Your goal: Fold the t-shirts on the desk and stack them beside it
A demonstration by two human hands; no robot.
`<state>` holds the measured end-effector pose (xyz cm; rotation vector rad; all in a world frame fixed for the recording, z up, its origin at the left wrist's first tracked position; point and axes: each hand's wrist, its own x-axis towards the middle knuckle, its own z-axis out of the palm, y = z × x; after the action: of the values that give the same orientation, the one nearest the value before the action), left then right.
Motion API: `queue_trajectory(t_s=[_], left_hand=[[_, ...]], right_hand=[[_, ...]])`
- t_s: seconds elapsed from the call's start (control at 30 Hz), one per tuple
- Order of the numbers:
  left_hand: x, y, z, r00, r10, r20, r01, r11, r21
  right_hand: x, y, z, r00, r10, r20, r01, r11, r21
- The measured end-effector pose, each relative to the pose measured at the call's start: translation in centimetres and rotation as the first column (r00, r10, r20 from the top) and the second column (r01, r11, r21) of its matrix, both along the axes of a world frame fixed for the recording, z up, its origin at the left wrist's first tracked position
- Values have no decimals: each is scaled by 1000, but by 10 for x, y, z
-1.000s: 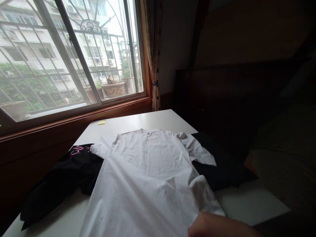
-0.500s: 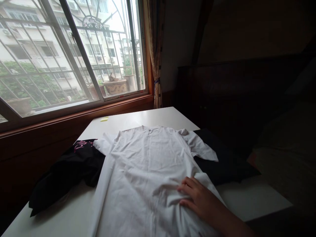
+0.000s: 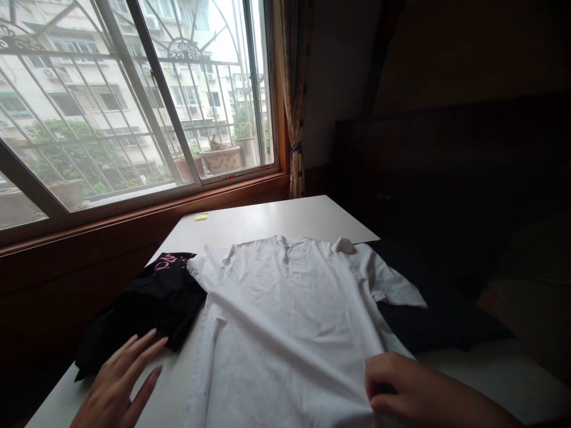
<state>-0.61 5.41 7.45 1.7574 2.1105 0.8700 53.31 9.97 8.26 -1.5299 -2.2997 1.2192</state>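
Note:
A white short-sleeved shirt [image 3: 285,333] lies spread over the table, its collar toward the far end and its lower part cut off by the frame's bottom. My right hand [image 3: 395,383] is closed on the shirt's right side edge, and folds run from there across the cloth. On the other side, my left hand [image 3: 122,380] hovers with fingers spread, left of the shirt and holding nothing. Just beyond those fingers is a crumpled black garment [image 3: 138,303] with pink lettering, partly under the shirt's left sleeve.
The white table [image 3: 267,214] has a yellow sticky note [image 3: 201,217] near its far left corner. A dark cloth [image 3: 437,324] lies under the shirt's right sleeve. A barred window [image 3: 134,101] and a tied curtain [image 3: 295,119] stand behind the table.
My left hand has come into view at the lower left. My right hand has shifted right and closed on the shirt's edge, pulling the cloth rightward. The view has turned slightly left.

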Motion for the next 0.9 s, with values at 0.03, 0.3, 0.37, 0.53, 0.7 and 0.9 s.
queue_trajectory(t_s=[0.03, 0.3, 0.37, 0.53, 0.7, 0.9], left_hand=[[-3, 20, -5, 989, -16, -145, 21, 999, 37], [-10, 130, -35, 751, 14, -661, -128, 984, -124], [-18, 145, -37, 750, 29, -660, -152, 980, -131], [-33, 178, -42, 787, 101, -609, -212, 971, -112], [-37, 201, -44, 816, 150, -559, -244, 965, -97], [-27, 204, -43, 871, 219, -439, -248, 969, -7]], right_hand=[[-3, 4, -1, 1000, 4, -11, -3, 1000, 29], [-20, 44, -3, 999, 20, -32, -7, 930, 368], [-25, 49, -9, 1000, 14, -21, -3, 897, 441], [-46, 59, -34, 997, 41, 65, -68, 859, 508], [-60, 65, -54, 978, 127, 163, -195, 829, 524], [-54, 54, -63, 976, 120, 182, -204, 798, 566]])
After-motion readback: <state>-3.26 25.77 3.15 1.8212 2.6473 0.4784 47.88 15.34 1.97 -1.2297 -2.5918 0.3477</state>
